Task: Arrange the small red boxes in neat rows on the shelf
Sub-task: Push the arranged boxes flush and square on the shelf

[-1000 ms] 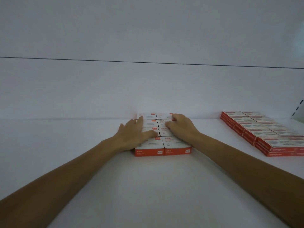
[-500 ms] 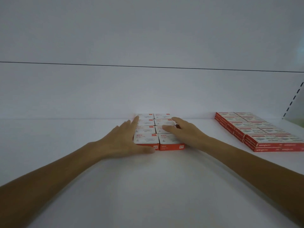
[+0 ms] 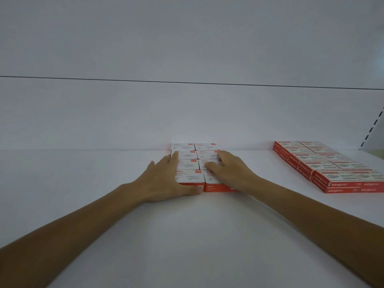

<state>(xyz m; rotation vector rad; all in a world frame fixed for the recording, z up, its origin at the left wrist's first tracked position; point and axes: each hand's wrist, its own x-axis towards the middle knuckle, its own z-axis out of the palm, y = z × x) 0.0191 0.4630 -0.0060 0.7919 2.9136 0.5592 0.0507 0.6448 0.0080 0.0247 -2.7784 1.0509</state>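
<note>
Small red cardboard boxes with white tops (image 3: 188,164) are sitting in a tight block of two columns and four rows near the middle of the flat white shelf (image 3: 187,235), with the back row lying up against the white back panel (image 3: 124,113).

Coming in from the left, a bare forearm is reaching across the shelf, and the left hand (image 3: 166,181) is pressing against the left side of the block. Its fingers (image 3: 174,157) are lying straight and together along the left column's edge, reaching up to about the second row from the back, while the thumb is stretching flat across the red front face of the nearest left box. It is gripping nothing.

On the other side, the right hand (image 3: 232,173) is resting over the right column. Its fingers are lying nearly straight on the white tops, pointing toward the back, and the thumb is pointing left across the top of a box in that column. It is not curling round any box, and the palm is covering the outer edge of the nearest right box.

Well apart to the right, a second batch of larger red boxes (image 3: 332,169) is lying in two columns, stacked two high. Beyond it, a slotted shelf upright (image 3: 374,125) is showing at the frame edge.
</note>
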